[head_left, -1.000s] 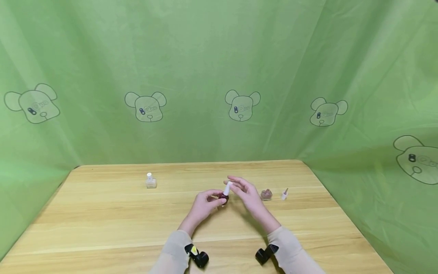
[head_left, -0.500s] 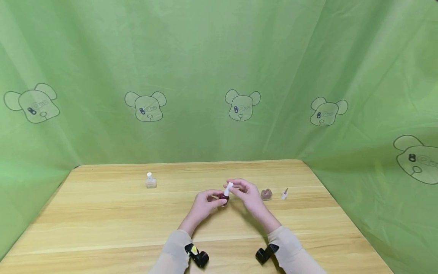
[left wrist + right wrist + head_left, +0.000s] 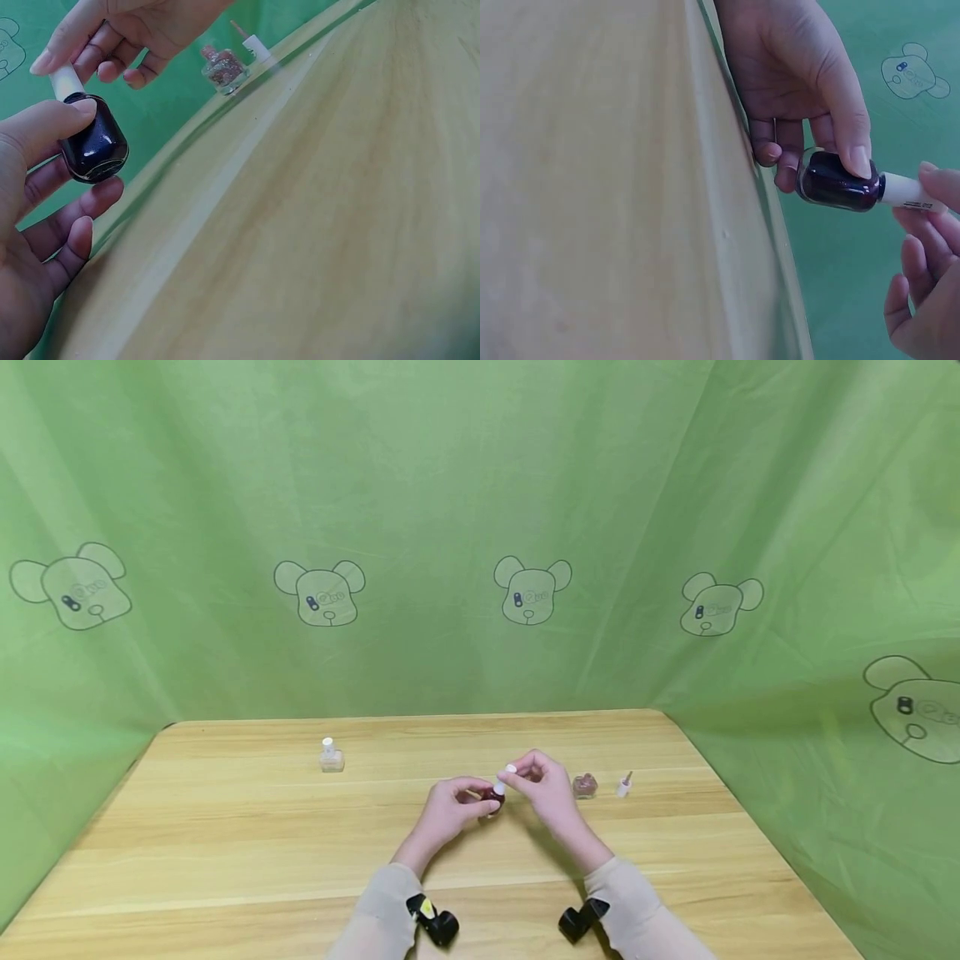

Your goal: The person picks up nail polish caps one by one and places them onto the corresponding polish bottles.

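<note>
A dark red nail polish bottle (image 3: 836, 182) with a white cap (image 3: 906, 192) is held between both hands over the middle of the table. My left hand (image 3: 447, 810) grips the glass body, its thumb pressed on the side. The right hand (image 3: 546, 793) pinches the white cap between thumb and fingers. In the left wrist view the bottle (image 3: 96, 144) tilts, cap up and to the left. Cap and bottle neck meet, with no gap showing between them.
An open pinkish nail polish bottle (image 3: 584, 787) stands right of the hands. Beside it a white cap with its brush (image 3: 625, 784) stands brush upward. A clear bottle with a white cap (image 3: 332, 757) stands at the back left of the wooden table (image 3: 247, 843).
The right hand's fingers have curled in closer around the white cap and shifted slightly. The cap leans a little more to the right. The left hand keeps its hold on the bottle.
</note>
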`<control>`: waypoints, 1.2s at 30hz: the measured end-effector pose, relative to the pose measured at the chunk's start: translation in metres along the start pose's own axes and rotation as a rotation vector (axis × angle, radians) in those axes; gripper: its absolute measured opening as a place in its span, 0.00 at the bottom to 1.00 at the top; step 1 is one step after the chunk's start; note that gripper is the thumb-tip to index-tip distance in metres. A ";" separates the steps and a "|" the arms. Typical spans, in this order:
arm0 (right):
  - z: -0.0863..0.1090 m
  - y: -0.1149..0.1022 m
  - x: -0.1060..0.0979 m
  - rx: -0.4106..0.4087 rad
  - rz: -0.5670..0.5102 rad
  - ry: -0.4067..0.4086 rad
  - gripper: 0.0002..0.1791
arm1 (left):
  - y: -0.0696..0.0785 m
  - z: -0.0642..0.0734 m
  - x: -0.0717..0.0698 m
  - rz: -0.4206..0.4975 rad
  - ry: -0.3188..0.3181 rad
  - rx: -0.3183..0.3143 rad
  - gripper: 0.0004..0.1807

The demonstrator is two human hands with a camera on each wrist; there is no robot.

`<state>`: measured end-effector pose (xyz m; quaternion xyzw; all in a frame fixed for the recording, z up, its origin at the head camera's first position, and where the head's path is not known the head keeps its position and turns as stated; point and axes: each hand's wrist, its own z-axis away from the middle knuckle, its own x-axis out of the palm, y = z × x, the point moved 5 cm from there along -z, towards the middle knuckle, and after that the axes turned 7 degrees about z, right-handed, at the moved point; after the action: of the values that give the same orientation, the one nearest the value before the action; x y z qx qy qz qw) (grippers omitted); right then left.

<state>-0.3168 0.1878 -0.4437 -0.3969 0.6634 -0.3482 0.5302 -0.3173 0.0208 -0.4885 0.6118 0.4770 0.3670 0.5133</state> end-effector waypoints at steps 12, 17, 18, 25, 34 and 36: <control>0.000 -0.002 0.003 -0.055 -0.049 -0.074 0.17 | -0.001 0.000 0.000 0.003 0.007 0.016 0.15; 0.000 0.000 0.006 -0.084 -0.156 -0.225 0.24 | -0.001 0.000 0.000 0.013 0.014 0.000 0.16; 0.000 0.000 0.007 -0.091 -0.163 -0.249 0.24 | 0.000 0.000 0.000 0.013 0.015 -0.002 0.16; 0.000 0.001 0.007 -0.070 -0.159 -0.279 0.22 | 0.023 0.009 0.001 0.014 -0.003 -0.015 0.15; -0.001 0.000 0.005 -0.026 -0.148 -0.176 0.19 | 0.003 0.001 0.000 0.014 0.012 -0.014 0.15; 0.000 0.000 0.004 -0.015 -0.131 -0.144 0.18 | 0.002 0.000 0.000 0.014 0.018 -0.007 0.16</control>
<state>-0.3175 0.1842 -0.4453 -0.4675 0.5987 -0.3478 0.5496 -0.3166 0.0207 -0.4868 0.6099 0.4761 0.3778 0.5086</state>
